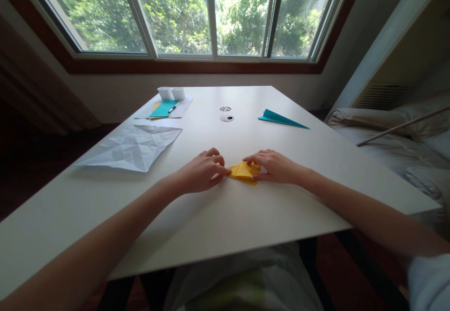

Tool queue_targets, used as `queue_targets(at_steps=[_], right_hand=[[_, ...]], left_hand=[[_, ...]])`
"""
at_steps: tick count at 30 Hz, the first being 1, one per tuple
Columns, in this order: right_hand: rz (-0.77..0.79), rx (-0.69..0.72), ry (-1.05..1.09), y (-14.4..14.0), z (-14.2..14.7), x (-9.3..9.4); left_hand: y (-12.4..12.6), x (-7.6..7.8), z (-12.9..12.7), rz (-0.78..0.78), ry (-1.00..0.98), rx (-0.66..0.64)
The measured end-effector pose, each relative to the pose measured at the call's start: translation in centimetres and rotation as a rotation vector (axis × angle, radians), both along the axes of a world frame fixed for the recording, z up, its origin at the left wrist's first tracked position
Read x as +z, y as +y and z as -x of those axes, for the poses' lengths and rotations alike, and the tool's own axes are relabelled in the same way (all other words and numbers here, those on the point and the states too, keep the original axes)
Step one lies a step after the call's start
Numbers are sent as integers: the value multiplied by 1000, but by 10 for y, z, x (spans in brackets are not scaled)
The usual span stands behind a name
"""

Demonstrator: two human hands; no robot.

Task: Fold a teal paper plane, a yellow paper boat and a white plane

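A small folded piece of yellow paper (242, 171) lies on the white table (197, 226) in front of me. My left hand (206, 170) pinches its left tip between thumb and fingers. On the other side, my right hand (272, 166) grips the right part, with fingers on top and the thumb at the near edge. Several creases and layers show on the paper between the hands. The fingers of my right hand hide part of its right end.
A creased white sheet (131, 149) lies to the left. Behind it are teal sheets (164, 108), a pen (174, 107) and white paper boxes (178, 94). Two round flat pieces, the nearer one (227, 118) included, lie mid-table. A teal paper plane (281, 119) rests at right.
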State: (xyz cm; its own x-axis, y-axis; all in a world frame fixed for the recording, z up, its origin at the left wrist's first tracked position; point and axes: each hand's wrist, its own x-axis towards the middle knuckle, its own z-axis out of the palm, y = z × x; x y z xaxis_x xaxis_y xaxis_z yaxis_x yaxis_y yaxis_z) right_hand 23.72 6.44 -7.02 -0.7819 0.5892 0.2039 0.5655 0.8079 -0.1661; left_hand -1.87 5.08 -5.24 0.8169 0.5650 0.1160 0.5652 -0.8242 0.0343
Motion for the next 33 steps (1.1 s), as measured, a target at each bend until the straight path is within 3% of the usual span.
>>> queue_targets(at_steps=[12,22,33], right_hand=[[-29,160,-61,-2,-4,6],[192,256,-32,-5,-11,20],[242,267,11,-5,-13,19]], left_hand=[[-10,5,-7,-62,95,-27],[-17,-2,-6,-109,129,-18],[-8,-17,-16,64,43,-82]])
